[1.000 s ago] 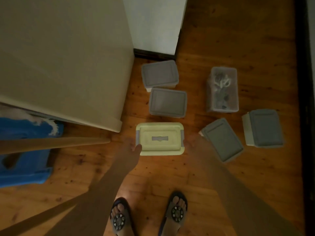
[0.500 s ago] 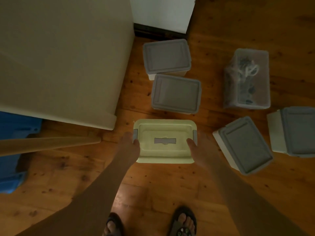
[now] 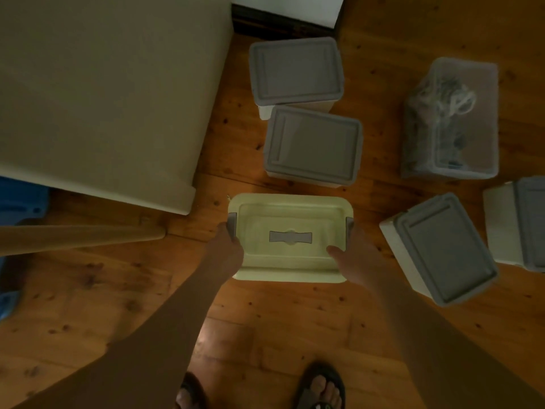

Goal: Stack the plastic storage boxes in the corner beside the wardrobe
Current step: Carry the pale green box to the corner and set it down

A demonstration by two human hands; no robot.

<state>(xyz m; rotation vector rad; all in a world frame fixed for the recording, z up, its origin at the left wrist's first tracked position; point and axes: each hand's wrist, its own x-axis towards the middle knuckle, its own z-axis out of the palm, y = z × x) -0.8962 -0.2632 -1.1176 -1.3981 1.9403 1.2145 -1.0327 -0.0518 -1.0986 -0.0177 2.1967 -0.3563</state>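
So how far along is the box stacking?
Barely begun. No box visibly sits on another. Both hands, left hand and right hand, grip the yellow box. Four grey-lidded boxes, like this one, and the clear box wait spread across the floor.
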